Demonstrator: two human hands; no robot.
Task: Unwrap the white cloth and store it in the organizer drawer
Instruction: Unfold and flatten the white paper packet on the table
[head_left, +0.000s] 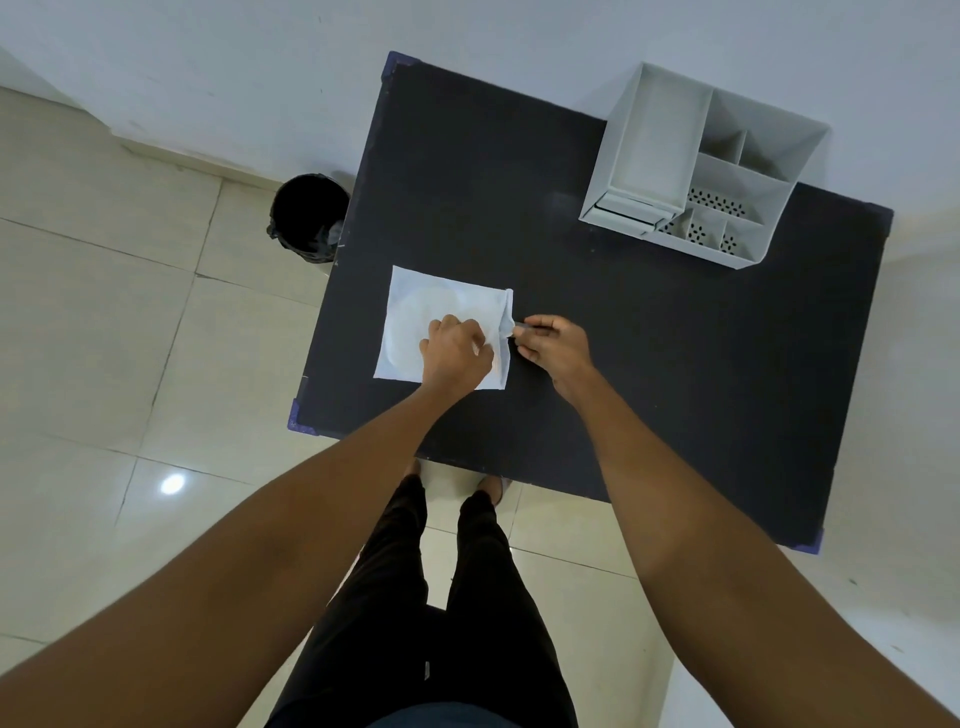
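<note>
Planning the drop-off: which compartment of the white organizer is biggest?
The long rectangular tray section on the white plastic organizer's left side; the other compartments are smaller divided cells, some with perforated floors.

Head view, steeply down onto table (649, 364)

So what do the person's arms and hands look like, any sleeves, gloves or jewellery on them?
Both forearms are bare right up to the bottom edge of the picture, with no sleeves in view. The left hand and right hand wear no gloves, and no watch, bracelet or ring can be made out. Below the arms, the person wears black trousers.
</note>
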